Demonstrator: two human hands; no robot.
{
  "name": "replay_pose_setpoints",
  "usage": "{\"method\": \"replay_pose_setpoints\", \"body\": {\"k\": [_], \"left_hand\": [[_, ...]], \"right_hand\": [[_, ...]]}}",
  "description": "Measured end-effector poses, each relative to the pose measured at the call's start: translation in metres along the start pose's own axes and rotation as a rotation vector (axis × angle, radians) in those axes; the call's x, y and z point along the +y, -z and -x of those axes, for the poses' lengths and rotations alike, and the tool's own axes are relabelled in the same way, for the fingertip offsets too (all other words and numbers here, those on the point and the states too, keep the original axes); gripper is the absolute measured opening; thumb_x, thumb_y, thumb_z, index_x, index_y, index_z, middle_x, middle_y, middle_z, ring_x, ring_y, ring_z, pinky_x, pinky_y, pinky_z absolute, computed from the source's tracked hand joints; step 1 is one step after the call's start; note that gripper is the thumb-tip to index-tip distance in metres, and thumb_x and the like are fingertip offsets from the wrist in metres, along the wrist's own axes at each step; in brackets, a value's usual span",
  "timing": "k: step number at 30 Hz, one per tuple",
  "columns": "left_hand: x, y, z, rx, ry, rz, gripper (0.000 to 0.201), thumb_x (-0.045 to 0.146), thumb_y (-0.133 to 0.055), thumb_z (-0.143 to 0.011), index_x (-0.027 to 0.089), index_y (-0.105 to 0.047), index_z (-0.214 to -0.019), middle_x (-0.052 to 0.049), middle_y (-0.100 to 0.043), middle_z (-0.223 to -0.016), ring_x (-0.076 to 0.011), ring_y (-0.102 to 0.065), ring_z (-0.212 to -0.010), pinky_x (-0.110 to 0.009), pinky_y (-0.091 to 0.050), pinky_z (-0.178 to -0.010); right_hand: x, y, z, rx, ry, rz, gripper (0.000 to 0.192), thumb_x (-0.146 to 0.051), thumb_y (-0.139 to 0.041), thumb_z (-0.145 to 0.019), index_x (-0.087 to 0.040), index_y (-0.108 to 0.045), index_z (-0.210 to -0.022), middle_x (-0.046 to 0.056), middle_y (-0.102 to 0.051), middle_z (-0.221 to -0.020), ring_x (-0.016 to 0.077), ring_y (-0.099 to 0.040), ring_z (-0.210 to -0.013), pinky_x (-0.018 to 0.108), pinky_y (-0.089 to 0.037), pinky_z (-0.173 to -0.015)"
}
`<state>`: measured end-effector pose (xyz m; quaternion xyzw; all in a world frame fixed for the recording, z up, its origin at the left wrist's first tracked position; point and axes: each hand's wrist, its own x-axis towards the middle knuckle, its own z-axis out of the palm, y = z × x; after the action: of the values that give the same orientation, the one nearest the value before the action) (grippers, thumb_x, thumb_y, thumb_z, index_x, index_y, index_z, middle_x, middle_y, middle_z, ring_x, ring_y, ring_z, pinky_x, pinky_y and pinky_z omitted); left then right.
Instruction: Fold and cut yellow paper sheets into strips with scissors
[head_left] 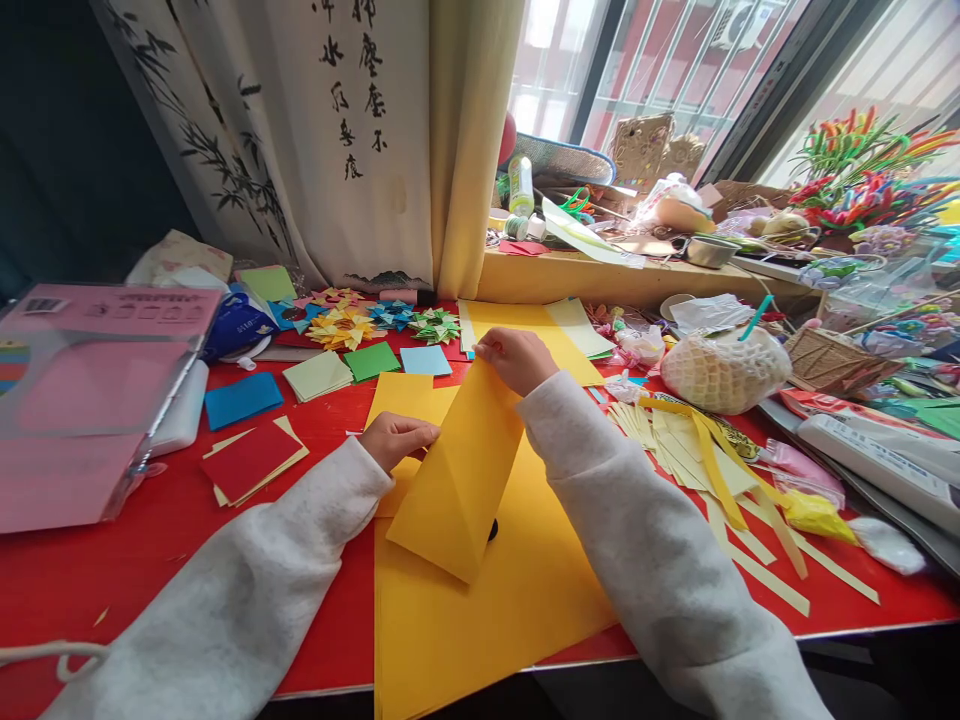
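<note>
red table (150,560), crowded with craft paper. a folded orange sheet (461,470) lies slanted across the middle, on top of a stack of flat orange sheets (510,600) that overhangs the near edge. left hand (397,438) rests knuckles-up on the sheet's left edge, fingers curled together and pressing down. right hand (516,358) is at the sheet's far top corner, fingertips closed in a pinch on the paper. both arms in pale grey sleeves. pale yellow paper strips (712,470) lie fanned to the right, near a netted round object (724,372). small coloured squares (373,360) and folded paper flowers (341,328) sit farther back. a pink plastic folder (82,400) lies at far left.
</note>
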<state>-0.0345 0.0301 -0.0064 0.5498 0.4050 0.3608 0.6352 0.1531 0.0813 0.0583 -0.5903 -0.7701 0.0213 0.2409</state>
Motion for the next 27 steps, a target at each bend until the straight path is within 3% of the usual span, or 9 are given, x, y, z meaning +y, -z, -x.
{"method": "replay_pose_setpoints", "body": {"k": [9, 12, 17, 27], "left_hand": [[0.006, -0.002, 0.004, -0.083, -0.015, -0.054, 0.016, 0.025, -0.058, -0.063, 0.014, -0.063, -0.051, 0.002, -0.059, -0.051, -0.0104, -0.053, -0.053, -0.019, -0.043, -0.049], [0.010, -0.003, 0.006, -0.089, -0.008, -0.097, 0.017, 0.025, -0.056, -0.063, 0.013, -0.062, -0.052, 0.001, -0.058, -0.051, -0.0107, -0.053, -0.052, -0.019, -0.042, -0.049], [0.018, -0.004, 0.008, -0.070, -0.045, -0.135, 0.025, 0.024, -0.054, -0.061, 0.013, -0.052, -0.038, 0.005, -0.048, -0.038, -0.0075, -0.046, -0.041, -0.019, -0.040, -0.043], [0.015, 0.002, 0.008, -0.167, -0.031, -0.128, 0.022, 0.031, -0.056, -0.061, 0.012, -0.067, -0.058, -0.009, -0.066, -0.058, -0.0186, -0.059, -0.049, -0.030, -0.048, -0.050]], "right_hand": [[0.030, 0.011, -0.009, 0.089, -0.055, -0.015, 0.019, -0.032, -0.044, -0.074, -0.020, -0.059, -0.075, 0.003, -0.062, -0.077, 0.0157, -0.053, -0.072, 0.024, -0.036, -0.060], [0.034, 0.019, -0.009, 0.117, -0.075, -0.003, 0.018, -0.032, -0.046, -0.073, -0.020, -0.059, -0.075, 0.003, -0.062, -0.077, 0.0160, -0.054, -0.073, 0.025, -0.037, -0.062], [0.034, 0.027, -0.009, 0.140, -0.090, 0.032, 0.019, -0.032, -0.046, -0.073, -0.019, -0.060, -0.074, 0.004, -0.062, -0.074, 0.0165, -0.054, -0.070, 0.025, -0.037, -0.060], [0.058, 0.044, -0.010, 0.307, -0.120, 0.052, 0.020, -0.031, -0.046, -0.074, -0.017, -0.060, -0.076, 0.005, -0.061, -0.073, 0.0164, -0.053, -0.068, 0.029, -0.039, -0.062]]}}
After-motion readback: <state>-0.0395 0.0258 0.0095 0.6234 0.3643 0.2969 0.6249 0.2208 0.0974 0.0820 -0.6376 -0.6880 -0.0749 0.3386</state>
